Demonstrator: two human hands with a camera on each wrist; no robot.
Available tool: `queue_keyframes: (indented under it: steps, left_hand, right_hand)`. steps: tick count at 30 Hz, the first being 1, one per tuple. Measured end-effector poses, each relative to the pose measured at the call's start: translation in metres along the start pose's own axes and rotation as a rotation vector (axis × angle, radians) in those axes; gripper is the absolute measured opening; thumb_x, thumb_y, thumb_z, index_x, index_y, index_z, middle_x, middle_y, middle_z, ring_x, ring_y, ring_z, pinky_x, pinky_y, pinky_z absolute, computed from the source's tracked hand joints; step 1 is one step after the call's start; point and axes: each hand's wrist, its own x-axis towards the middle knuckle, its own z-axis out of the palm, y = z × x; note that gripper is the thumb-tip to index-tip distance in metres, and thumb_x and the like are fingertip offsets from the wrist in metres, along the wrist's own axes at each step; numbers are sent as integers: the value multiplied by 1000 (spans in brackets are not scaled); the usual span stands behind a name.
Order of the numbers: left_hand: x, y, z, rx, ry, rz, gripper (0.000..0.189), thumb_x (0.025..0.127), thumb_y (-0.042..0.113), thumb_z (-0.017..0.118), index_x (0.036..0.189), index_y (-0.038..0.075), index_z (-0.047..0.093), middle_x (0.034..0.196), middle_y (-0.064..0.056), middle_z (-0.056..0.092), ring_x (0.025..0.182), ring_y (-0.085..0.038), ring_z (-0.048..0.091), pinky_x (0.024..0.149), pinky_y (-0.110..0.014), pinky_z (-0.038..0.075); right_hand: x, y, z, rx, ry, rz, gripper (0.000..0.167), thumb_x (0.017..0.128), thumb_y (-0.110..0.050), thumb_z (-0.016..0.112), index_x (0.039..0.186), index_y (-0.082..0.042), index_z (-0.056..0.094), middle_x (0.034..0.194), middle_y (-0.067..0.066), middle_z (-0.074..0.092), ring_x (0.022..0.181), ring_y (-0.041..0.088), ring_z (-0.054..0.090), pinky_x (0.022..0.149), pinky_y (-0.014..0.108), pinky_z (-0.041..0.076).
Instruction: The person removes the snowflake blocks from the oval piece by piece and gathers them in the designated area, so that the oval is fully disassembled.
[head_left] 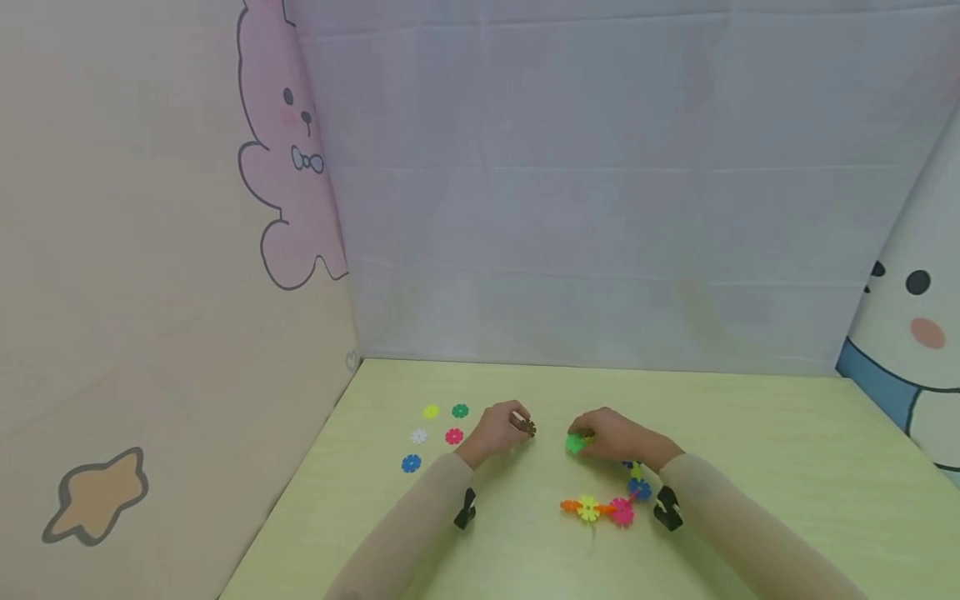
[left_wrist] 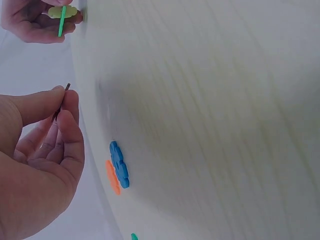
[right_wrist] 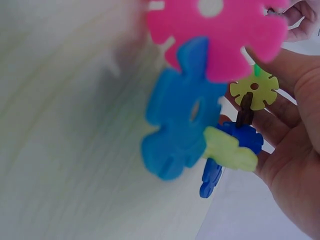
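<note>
Pink disc (right_wrist: 230, 42), nearest to our right wrist's camera, belonged to the already joined chain (head_left: 588, 509), whose green end (head_left: 575, 444) our right hand (head_left: 618, 435) gripped, while our left hand (head_left: 492, 429) pinched one separate brown disc (head_left: 528, 427) and, left of this hand, five discs (head_left: 454, 436) lay unjoined.

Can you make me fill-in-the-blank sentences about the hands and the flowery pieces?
1. The person's left hand pinches a ____-coloured flower piece.
2. The chain is held by the person's ____ hand.
3. The chain's free end is coloured ____.
4. Lying between the loose yellow piece and the loose blue piece is a ____ disc.

Missing words: brown; right; orange; white.
</note>
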Motion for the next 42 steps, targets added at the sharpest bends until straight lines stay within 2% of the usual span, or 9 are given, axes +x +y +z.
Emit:
queue_keyframes:
  steps: [5, 8, 12, 21, 29, 37, 42]
  left_hand:
    - [3, -2, 1, -32, -4, -49, 27, 80, -4, 69, 104, 4, 61, 87, -5, 65, 76, -17, 60, 61, -29, 50]
    - [4, -1, 2, -13, -2, -62, 26, 80, -4, 69, 104, 4, 61, 87, -4, 64, 77, -17, 58, 68, -31, 50]
    - [7, -1, 4, 51, 17, -41, 25, 79, -4, 70, 102, 3, 62, 86, -6, 64, 79, -18, 58, 75, -35, 49]
    - [16, -5, 7, 257, 64, 25, 23, 78, -1, 73, 99, 3, 64, 88, -7, 67, 84, -19, 61, 78, -33, 49]
    - [23, -2, 6, 433, 47, 39, 18, 80, 7, 74, 97, 4, 67, 89, -4, 63, 85, -18, 58, 79, -31, 48]
    - [28, -3, 5, 478, 49, 73, 12, 83, 8, 73, 93, 5, 68, 88, -3, 65, 83, -17, 59, 77, -30, 49]
    - [29, -4, 5, 492, 75, 83, 11, 83, 7, 71, 94, 5, 68, 89, -4, 67, 83, -18, 60, 77, -32, 50]
  right_hand:
    - [0, -2, -1, 10, -11, -9, 28, 83, -14, 73, 108, -3, 67, 103, 3, 66, 96, 24, 63, 82, 41, 50]
    - [0, -2, -1, -3, -14, -5, 28, 83, -15, 73, 108, -4, 67, 103, 2, 66, 97, 24, 62, 83, 41, 49]
    - [1, -3, -1, -4, -13, -3, 28, 83, -14, 73, 107, -4, 67, 102, 2, 66, 96, 24, 62, 83, 42, 50]
    - [3, 0, 0, 9, -12, 26, 28, 82, -14, 74, 107, -4, 67, 102, 2, 67, 95, 22, 63, 84, 42, 50]
    - [4, 2, 1, 3, -9, 38, 28, 82, -14, 74, 107, -5, 67, 102, 2, 67, 95, 22, 63, 84, 41, 50]
    - [2, 2, 0, 17, -4, 33, 27, 83, -14, 73, 108, -5, 67, 103, 2, 67, 96, 22, 63, 84, 41, 50]
    - [1, 0, 0, 22, 1, 23, 26, 83, -13, 72, 108, -6, 67, 103, 2, 67, 96, 23, 63, 83, 41, 50]
